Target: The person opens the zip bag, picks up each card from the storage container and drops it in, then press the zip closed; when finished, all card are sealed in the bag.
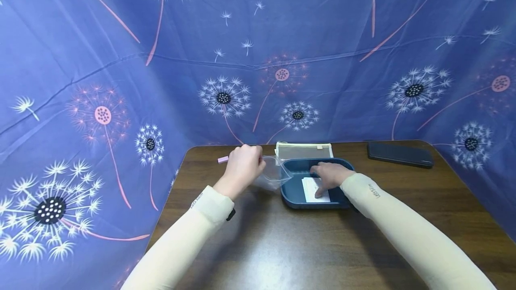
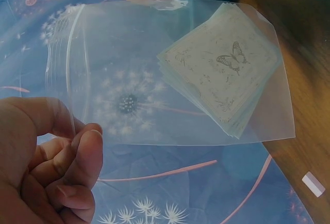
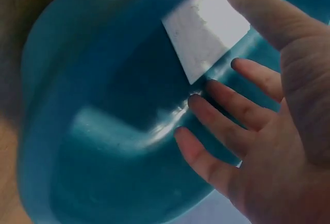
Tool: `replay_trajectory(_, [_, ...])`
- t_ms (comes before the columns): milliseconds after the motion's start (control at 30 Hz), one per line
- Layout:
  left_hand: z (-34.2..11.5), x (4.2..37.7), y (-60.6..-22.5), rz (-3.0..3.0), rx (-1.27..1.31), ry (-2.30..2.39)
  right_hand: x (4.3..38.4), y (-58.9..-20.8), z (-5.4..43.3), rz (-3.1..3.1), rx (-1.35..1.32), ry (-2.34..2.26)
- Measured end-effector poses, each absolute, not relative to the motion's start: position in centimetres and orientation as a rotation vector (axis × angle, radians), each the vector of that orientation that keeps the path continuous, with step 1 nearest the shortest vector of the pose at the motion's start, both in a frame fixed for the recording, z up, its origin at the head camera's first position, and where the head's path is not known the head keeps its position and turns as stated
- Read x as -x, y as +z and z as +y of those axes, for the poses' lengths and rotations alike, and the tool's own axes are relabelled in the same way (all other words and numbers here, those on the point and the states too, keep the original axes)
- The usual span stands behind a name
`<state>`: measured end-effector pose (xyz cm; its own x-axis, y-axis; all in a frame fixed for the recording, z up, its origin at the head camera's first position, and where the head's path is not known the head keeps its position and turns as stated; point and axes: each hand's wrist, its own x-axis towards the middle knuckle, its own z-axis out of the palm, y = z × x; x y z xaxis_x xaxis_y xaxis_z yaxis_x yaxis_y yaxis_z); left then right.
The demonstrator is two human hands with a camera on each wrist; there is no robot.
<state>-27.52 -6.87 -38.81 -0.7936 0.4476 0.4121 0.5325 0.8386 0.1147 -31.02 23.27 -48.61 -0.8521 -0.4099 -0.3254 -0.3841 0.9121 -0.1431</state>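
Between thumb and curled fingers, my left hand [image 1: 245, 164] pinches one edge of a clear plastic bag [image 2: 129, 74], left of the dark teal tray [image 1: 291, 203]. Inside the bag lies a stack of square pale sheets [image 2: 221, 69]; the top one carries a butterfly print. My right hand [image 1: 332, 175] reaches into the tray, its fingers [image 3: 227, 102] spread and nearly straight. White paper sheets [image 1: 310, 190] lie on the tray floor under that hand. The thumb overlaps their edge; whether it presses on them I cannot tell.
Behind the tray lies a pale-edged zip pouch [image 1: 300, 151]. A small pink block [image 1: 223, 159] sits left of my left hand. At the back right is a black flat case [image 1: 400, 154]. Patterned blue cloth [image 1: 258, 97] hangs behind the brown table [image 1: 322, 245].
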Motion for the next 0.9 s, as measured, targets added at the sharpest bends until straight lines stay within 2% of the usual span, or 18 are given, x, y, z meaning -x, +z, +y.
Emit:
replay_trajectory(333, [-6.8, 27.5, -38.8, -2.658, 0.727, -0.318, 30.5, -49.5, 23.6, 2.746, 0.654, 0.013])
replay_trajectory(900, [-6.7, 27.4, -38.6, -2.659, 0.732, -0.308, 30.7, -50.3, 24.0, 2.791, 0.630, -0.074])
